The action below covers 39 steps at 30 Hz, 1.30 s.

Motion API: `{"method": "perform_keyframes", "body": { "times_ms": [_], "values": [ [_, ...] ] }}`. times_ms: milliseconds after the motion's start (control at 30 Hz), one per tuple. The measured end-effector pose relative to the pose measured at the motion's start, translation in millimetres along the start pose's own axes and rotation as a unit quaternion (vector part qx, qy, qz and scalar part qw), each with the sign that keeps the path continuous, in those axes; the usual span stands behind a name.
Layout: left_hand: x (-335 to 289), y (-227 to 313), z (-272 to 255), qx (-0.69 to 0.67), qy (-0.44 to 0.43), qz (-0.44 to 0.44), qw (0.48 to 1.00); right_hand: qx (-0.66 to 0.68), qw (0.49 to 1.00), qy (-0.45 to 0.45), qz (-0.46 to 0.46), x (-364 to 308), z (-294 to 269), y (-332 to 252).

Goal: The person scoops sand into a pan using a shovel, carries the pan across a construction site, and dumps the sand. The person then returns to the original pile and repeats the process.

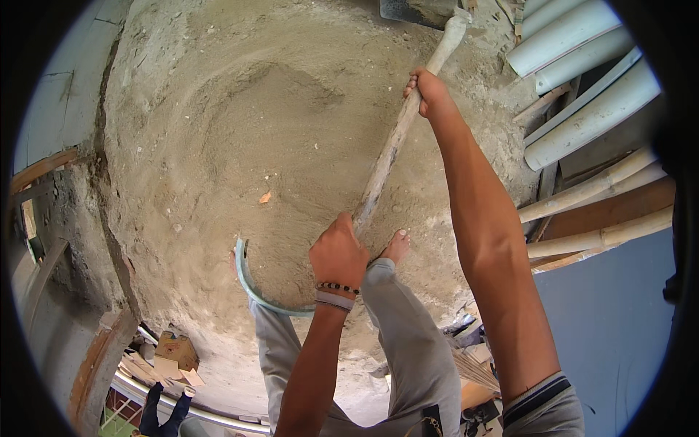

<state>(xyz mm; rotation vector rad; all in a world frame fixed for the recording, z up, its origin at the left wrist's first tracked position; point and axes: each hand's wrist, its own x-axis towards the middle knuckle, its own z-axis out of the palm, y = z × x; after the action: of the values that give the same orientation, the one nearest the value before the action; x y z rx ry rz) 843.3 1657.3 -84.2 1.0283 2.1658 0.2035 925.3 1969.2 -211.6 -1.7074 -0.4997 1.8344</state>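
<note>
A long wooden-handled hoe slants across the view, and both my hands are wrapped round its worn handle (386, 156). My left hand (340, 251), with bands at the wrist, grips the near end. Farther up, my right hand (429, 92) is closed on the handle below the head. The dark metal blade (416, 12) is at the top edge, partly cut off, with sandy material on it. Beneath the tool spreads loose grey-brown sand (284, 138), hollowed toward the far side. A curved pale green band (256, 289) lies by my legs, left of my left hand.
My bare right foot (397, 246) stands on the sand. White pipes (568, 40) and bamboo poles (604, 193) are stacked at right. A cracked wall (65, 87) runs along the left. At lower left are a cardboard box (177, 351) and a person's dark-trousered legs (162, 409).
</note>
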Motion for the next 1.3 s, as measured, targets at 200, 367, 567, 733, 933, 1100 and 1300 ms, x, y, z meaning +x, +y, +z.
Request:
{"method": "perform_keyframes", "body": {
  "times_ms": [200,367,567,733,933,1100,1300],
  "values": [
    [-43,1,-17,-0.073,-0.144,-0.042,0.986,-0.18,0.982,0.042,0.039,-5,7,62],
    [-92,-60,-61,-0.02,-0.182,-0.021,0.983,-0.144,0.978,0.103,0.114,-71,3,125],
    [-154,-134,-100,-0.031,-0.24,-0.022,0.97,-0.222,0.957,0.154,0.101,-158,16,190],
    [-205,-184,-140,-0.042,-0.293,-0.039,0.954,-0.251,0.951,0.136,0.119,-227,31,258],
    [-267,-239,-195,-0.002,-0.345,-0.073,0.936,-0.173,0.948,0.188,0.19,-325,35,329],
    [-335,-270,-244,0.058,-0.415,-0.133,0.898,-0.137,0.94,0.213,0.23,-437,39,367],
    [-408,-310,-285,0.172,-0.267,-0.182,0.931,-0.031,0.917,0.217,0.334,-541,66,408]
  ]
}}
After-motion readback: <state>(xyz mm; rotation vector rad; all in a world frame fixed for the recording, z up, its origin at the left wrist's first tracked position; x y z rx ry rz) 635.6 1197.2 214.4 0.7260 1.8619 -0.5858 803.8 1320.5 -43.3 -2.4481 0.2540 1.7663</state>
